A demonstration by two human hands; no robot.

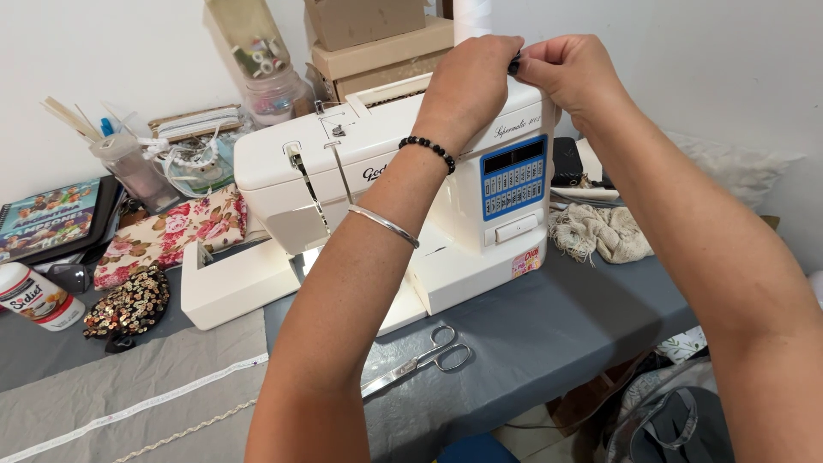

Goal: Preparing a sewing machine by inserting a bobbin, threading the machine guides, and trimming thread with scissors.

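Fingertips of both your hands meet on a small dark thing (pixel 514 63) at the top right corner of the sewing machine (pixel 403 184). Your left hand (pixel 470 81) and right hand (pixel 567 73) each pinch it, thumbs pressed to forefingers, so neither hand is open. It is mostly hidden by your fingers; it may be a knob or spool pin, though that cannot be told. Judging by its size, it is light, hard and easy to let slip, best held by the tips as you hold it now.

Just in front of the machine, scissors (pixel 424 358) lie on grey cloth (pixel 531 334). Behind the machine stand stacked cardboard boxes (pixel 377 39), closed, contents unseen. Behind its left end, a clear jar (pixel 276 90) holds what look like thread spools. Left of the machine, a clear plastic cup (pixel 133 167) holds sticks and pens; a floral pouch (pixel 167 233) and sequin trim (pixel 129 302) lie nearby.
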